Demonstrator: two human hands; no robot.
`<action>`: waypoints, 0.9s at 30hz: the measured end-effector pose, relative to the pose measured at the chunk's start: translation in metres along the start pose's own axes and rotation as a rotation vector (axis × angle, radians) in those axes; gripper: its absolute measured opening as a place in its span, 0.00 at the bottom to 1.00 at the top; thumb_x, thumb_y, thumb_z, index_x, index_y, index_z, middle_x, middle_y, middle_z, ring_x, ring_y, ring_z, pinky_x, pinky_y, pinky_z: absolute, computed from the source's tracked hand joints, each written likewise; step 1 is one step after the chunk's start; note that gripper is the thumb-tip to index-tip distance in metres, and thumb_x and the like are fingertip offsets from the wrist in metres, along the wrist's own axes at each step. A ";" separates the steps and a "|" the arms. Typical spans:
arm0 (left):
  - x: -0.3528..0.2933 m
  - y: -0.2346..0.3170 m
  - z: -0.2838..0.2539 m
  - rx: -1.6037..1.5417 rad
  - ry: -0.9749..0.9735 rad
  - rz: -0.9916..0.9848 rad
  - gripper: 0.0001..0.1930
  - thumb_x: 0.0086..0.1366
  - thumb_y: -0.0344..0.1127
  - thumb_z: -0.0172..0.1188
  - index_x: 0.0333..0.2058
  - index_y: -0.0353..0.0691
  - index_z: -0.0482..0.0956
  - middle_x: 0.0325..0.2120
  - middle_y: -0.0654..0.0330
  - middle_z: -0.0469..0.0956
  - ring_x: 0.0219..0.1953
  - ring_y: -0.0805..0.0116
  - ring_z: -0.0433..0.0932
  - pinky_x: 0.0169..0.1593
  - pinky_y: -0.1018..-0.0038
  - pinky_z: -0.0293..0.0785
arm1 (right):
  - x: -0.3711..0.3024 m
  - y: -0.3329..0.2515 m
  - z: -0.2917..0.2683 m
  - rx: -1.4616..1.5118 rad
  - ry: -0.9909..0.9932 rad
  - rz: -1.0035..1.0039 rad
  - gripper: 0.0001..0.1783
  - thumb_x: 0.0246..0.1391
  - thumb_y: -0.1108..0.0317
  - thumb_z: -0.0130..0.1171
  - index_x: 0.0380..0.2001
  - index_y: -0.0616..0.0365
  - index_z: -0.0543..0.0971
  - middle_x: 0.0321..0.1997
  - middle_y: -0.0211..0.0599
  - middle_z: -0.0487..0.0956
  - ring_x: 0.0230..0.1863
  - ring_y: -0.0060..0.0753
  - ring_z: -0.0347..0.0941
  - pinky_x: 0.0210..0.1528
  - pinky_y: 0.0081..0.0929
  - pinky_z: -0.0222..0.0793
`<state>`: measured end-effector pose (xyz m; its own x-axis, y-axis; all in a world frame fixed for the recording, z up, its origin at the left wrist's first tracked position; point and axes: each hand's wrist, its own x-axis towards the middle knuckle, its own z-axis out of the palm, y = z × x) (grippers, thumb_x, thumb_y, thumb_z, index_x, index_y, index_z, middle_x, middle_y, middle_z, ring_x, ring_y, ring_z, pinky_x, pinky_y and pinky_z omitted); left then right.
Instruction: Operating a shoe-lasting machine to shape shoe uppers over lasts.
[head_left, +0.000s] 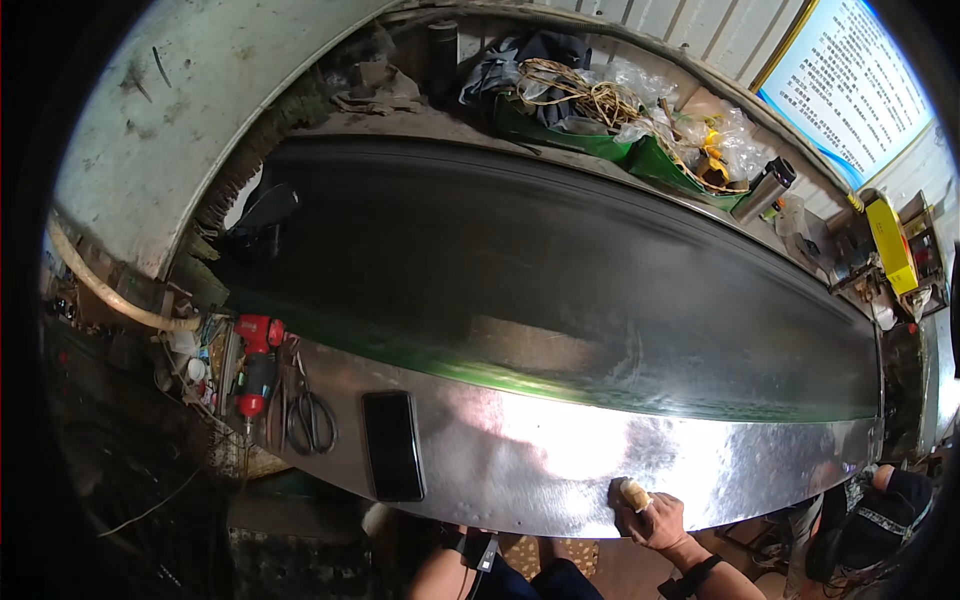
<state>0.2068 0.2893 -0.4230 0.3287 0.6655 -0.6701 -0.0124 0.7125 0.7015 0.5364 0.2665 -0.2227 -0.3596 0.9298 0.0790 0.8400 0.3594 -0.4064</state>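
Observation:
My right hand (pixel 660 522) rests at the front edge of the shiny metal tabletop (pixel 520 470), its fingers curled together. A tan wrapping (pixel 635 494) covers one fingertip. Beside and under the fingers lies a dark patch; whether it is a thing held or a shadow, I cannot make out. A black band (pixel 690 578) circles the right wrist. My left hand (pixel 466 531) is low at the same edge, mostly hidden, so its fingers do not show. A strap with a small dark device (pixel 480 551) is on that wrist. Left of the hands, a black phone (pixel 393 446) lies flat.
A wide dark belt (pixel 560 270) with a green edge runs behind the metal top. Black-handled scissors (pixel 311 420) and a red power tool (pixel 257 362) lie at the left. Green bins (pixel 565 140) of straps and plastic, a steel flask (pixel 768 188) and a yellow box (pixel 890 247) stand beyond.

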 end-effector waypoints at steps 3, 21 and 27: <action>-0.001 -0.001 -0.003 0.018 -0.001 -0.001 0.27 0.74 0.51 0.50 0.63 0.39 0.69 0.65 0.57 0.67 0.66 0.65 0.65 0.68 0.63 0.61 | 0.001 0.001 0.000 -0.009 0.016 -0.002 0.19 0.46 0.65 0.69 0.42 0.61 0.80 0.25 0.38 0.77 0.21 0.41 0.76 0.27 0.36 0.74; -0.132 0.017 -0.030 0.031 0.258 -0.142 0.19 0.70 0.47 0.63 0.44 0.34 0.84 0.36 0.59 0.85 0.39 0.73 0.83 0.45 0.76 0.79 | -0.009 0.005 0.008 -0.025 0.104 -0.046 0.13 0.50 0.62 0.68 0.37 0.55 0.79 0.23 0.36 0.77 0.20 0.43 0.75 0.24 0.39 0.71; -0.333 0.107 -0.034 0.429 0.721 0.357 0.10 0.66 0.35 0.67 0.38 0.33 0.86 0.31 0.57 0.86 0.35 0.73 0.83 0.42 0.75 0.79 | -0.011 0.006 0.001 0.059 0.132 -0.074 0.10 0.51 0.65 0.67 0.34 0.56 0.79 0.21 0.39 0.78 0.20 0.47 0.76 0.23 0.42 0.71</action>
<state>0.0634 0.1514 -0.1331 -0.2990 0.9111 -0.2837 0.3997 0.3896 0.8297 0.5451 0.2588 -0.2272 -0.3600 0.9047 0.2279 0.7863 0.4257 -0.4479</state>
